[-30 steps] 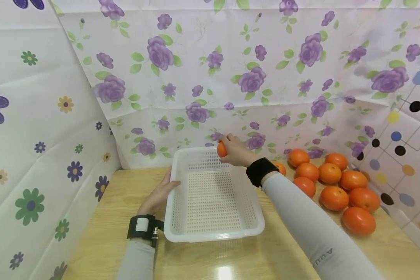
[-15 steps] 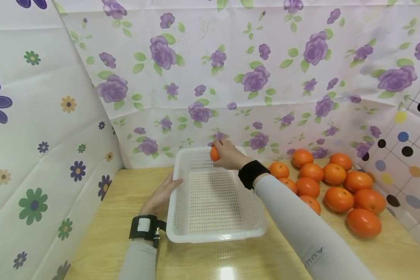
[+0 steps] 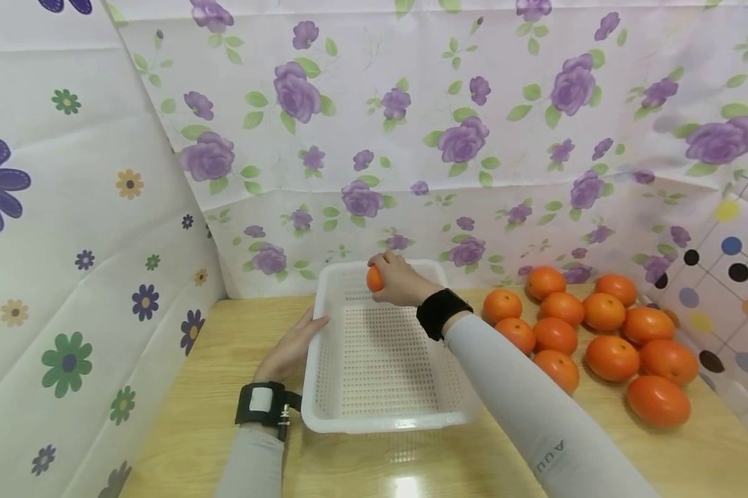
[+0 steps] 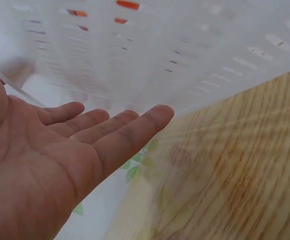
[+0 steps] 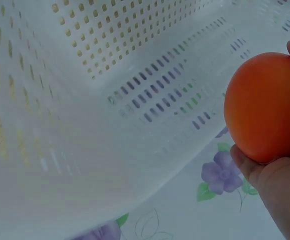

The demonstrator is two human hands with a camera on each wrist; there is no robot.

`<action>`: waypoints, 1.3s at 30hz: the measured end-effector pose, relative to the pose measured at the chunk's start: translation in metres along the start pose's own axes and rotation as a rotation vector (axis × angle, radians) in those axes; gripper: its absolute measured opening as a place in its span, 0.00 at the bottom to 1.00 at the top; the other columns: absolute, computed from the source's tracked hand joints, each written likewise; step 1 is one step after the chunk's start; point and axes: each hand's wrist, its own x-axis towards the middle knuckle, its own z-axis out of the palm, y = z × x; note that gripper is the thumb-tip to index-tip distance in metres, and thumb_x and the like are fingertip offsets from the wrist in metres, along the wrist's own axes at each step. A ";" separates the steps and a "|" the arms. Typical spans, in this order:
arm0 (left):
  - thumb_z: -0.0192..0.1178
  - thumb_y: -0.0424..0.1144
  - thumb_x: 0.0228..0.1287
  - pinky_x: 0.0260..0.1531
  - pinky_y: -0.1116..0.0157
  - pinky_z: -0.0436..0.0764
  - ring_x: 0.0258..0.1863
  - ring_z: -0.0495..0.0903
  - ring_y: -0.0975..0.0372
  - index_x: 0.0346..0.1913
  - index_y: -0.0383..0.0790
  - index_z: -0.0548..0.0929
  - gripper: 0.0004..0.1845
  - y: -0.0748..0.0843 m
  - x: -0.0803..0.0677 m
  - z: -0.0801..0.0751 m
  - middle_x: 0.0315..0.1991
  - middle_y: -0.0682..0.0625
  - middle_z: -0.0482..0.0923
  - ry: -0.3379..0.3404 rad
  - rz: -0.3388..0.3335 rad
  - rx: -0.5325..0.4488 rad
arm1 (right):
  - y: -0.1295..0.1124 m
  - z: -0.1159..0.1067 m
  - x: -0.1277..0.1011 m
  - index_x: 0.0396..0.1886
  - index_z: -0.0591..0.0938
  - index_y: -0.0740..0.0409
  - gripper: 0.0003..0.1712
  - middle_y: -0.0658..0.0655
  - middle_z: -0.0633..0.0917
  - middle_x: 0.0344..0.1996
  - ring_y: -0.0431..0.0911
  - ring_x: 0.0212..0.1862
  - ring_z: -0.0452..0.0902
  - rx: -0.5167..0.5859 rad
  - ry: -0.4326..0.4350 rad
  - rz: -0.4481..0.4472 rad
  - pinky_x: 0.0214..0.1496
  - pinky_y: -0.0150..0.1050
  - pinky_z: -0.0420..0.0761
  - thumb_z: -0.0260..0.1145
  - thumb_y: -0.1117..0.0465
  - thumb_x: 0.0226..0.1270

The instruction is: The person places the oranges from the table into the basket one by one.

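Note:
A white perforated plastic basket (image 3: pixel 386 363) stands on the wooden table, its bottom bare. My left hand (image 3: pixel 291 346) holds its left side, thumb over the rim and fingers along the outer wall. In the left wrist view these fingers (image 4: pixel 120 142) lie nearly straight beside the slotted wall. At the basket's far end, my right hand (image 3: pixel 401 278) grips a smooth orange-red tangerine (image 3: pixel 375 279) above the rim. The right wrist view shows this tangerine (image 5: pixel 265 107) between thumb and fingers, with the far wall's slots beside it; part of the hand is cut off there.
Several more tangerines (image 3: pixel 612 357) lie grouped on the right of the table (image 3: pixel 187 415), beyond my right forearm. Flower-printed sheets (image 3: pixel 411 138) hang behind and to the left. A dotted sheet (image 3: pixel 731 304) borders the right side.
My right hand has moved left and slightly down with the tangerine, over the basket's far end. More tangerines show past the forearm. The left hand keeps its place on the basket.

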 end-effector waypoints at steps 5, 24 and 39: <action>0.45 0.59 0.83 0.63 0.43 0.77 0.71 0.67 0.37 0.86 0.59 0.42 0.38 0.000 -0.001 -0.003 0.79 0.34 0.57 0.021 -0.013 0.005 | -0.003 0.005 0.007 0.75 0.66 0.58 0.39 0.66 0.63 0.73 0.58 0.66 0.67 0.017 -0.005 -0.015 0.64 0.48 0.79 0.73 0.57 0.69; 0.46 0.59 0.83 0.58 0.47 0.82 0.66 0.74 0.41 0.85 0.61 0.45 0.37 -0.005 -0.001 -0.001 0.73 0.34 0.66 0.020 -0.016 -0.031 | -0.011 0.048 0.023 0.74 0.68 0.58 0.39 0.64 0.72 0.65 0.57 0.63 0.72 0.045 -0.057 -0.002 0.63 0.48 0.80 0.74 0.54 0.69; 0.44 0.61 0.82 0.58 0.46 0.82 0.67 0.73 0.40 0.85 0.63 0.44 0.37 -0.002 -0.003 0.000 0.75 0.34 0.64 0.019 -0.001 0.008 | -0.004 0.073 0.035 0.75 0.65 0.58 0.40 0.64 0.71 0.66 0.58 0.64 0.70 0.022 -0.101 -0.004 0.66 0.52 0.77 0.70 0.47 0.73</action>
